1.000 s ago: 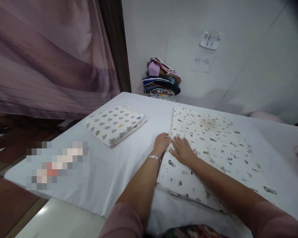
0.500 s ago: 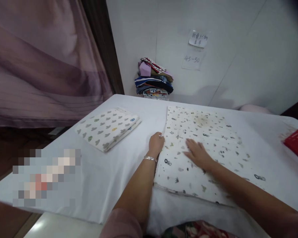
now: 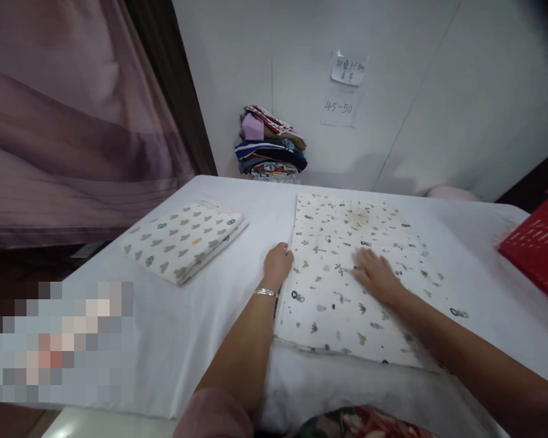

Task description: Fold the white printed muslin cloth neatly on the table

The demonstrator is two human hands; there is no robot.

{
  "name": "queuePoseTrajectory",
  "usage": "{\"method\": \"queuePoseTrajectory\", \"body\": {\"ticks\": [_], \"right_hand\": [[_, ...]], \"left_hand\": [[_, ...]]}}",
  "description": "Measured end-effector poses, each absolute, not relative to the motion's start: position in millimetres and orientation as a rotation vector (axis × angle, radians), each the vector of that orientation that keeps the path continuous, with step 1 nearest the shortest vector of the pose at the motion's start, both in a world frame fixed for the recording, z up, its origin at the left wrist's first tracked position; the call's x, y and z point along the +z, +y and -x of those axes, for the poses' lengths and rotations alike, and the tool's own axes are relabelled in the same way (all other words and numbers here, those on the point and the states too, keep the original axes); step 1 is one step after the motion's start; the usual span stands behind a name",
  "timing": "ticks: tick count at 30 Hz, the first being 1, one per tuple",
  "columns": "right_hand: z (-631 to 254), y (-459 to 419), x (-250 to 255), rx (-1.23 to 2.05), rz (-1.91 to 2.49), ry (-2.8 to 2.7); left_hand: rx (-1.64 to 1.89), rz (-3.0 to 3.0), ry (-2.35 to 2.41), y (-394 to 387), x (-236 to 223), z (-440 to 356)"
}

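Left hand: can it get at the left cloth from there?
Likely yes: only white sheet shows between the left hand and the left cloth. The hand is at the right cloth's left edge; any grip there would need releasing.

The left grip curls inward while the right grip lies palm down, fingers slightly apart, forearms extended

Grey and green motifs dot the white cloth — grey clouds, the folded cloth.

Cloth's lying pretty flat at 4 o'clock in view, sporting grey-green prints on white, with a brownish smudge showing near its 12 o'clock edge.
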State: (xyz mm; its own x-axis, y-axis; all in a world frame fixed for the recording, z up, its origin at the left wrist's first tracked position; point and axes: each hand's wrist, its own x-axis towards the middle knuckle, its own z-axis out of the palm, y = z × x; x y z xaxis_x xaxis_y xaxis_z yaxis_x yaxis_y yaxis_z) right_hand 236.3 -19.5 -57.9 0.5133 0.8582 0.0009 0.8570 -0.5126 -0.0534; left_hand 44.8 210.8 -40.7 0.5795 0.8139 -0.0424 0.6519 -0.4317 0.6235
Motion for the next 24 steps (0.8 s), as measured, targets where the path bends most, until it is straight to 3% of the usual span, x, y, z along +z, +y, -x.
{"method": "queuePoseTrajectory", "body": {"ticks": [4, 7, 14, 18, 21, 24], "right_hand": [[-211, 68, -50, 0.218, 2.433, -1.798], [-236, 81, -54, 0.282, 2.488, -1.737], [-350, -70, -57, 0.141, 2.955, -1.001], [-347, -148, -54, 0.000, 3.095, -0.639], [-309, -158, -59, -0.117, 3.023, -0.845], [-277, -159, -64, -0.001, 2.887, -1.150]], "left_hand": [[0.368, -2.238, 1.146, 213, -43, -44], [0.361, -2.278, 1.141, 214, -42, -45], [0.337, -2.345, 1.143, 217, -41, -47], [0.316, -2.344, 1.154, 220, -42, -48], [0.326, -2.365, 1.139, 220, -41, -47], [0.335, -2.378, 1.126, 220, -40, -47]]}}
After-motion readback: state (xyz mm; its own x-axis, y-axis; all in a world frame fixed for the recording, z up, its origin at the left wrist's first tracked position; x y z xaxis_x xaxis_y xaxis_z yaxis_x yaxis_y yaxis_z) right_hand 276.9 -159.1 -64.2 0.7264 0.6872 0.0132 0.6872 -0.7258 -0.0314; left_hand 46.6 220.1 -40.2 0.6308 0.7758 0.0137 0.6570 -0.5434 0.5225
